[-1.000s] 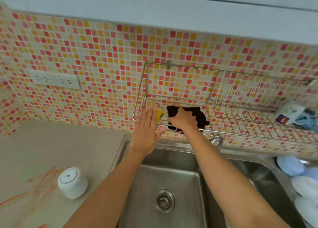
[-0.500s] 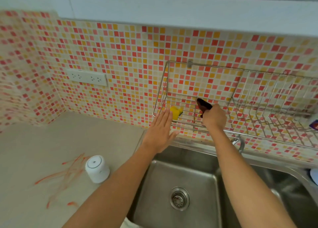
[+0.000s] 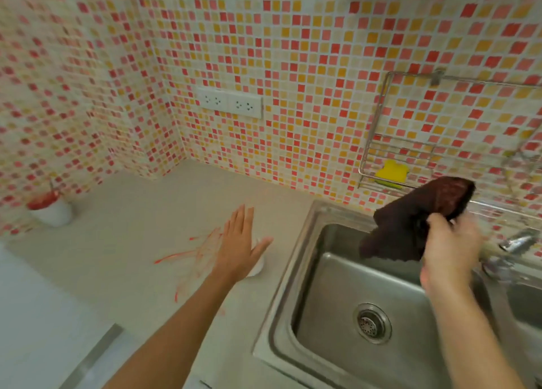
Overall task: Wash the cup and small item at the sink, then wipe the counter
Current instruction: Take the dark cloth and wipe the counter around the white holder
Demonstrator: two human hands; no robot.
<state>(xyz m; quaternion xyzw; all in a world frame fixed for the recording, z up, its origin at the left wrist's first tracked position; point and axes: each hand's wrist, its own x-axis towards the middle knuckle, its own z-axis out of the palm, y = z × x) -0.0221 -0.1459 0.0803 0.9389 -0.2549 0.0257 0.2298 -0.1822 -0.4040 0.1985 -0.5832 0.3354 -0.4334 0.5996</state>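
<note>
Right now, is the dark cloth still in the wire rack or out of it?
Out. The right hand holds the dark cloth bunched above the sink; only a yellow sponge sits in the wire rack.

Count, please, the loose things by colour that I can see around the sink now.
Dark brown: 1, the cloth in the right hand
Yellow: 1, the sponge in the wire rack
White: 2, the cup and the small item under the left hand
Total: 4

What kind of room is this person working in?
Most likely a home kitchen. A stainless steel sink is set into a pale counter, a wire rack with a yellow sponge hangs on the mosaic-tiled wall, and the right hand holds a dark cloth.
</note>
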